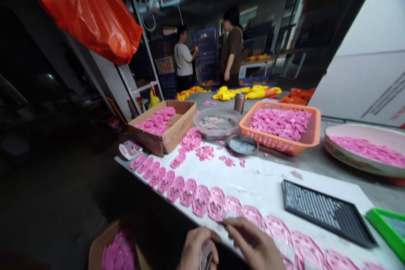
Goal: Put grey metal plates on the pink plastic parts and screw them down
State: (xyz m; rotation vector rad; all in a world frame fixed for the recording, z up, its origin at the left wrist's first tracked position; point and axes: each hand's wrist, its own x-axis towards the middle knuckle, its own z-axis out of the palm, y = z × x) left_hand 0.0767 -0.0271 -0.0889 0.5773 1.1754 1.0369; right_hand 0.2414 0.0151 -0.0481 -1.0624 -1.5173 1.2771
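Pink parts (207, 201) lie in a row along the desk (265, 181) edge, head view. Left hand (198, 249), 6 o'clock, fingers curled around small metal pieces. Right hand (253, 244) pinches at the part at its 11 o'clock. Judged step: fitting inserts; next calls for exact alignment. Orange basket (308, 137) at 1 o'clock.

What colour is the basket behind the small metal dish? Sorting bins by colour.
Orange basket, holding pink pieces; head view.

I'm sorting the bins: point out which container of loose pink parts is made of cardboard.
The cardboard box at the table's left end; the orange basket is plastic mesh, the round basin is smooth plastic.
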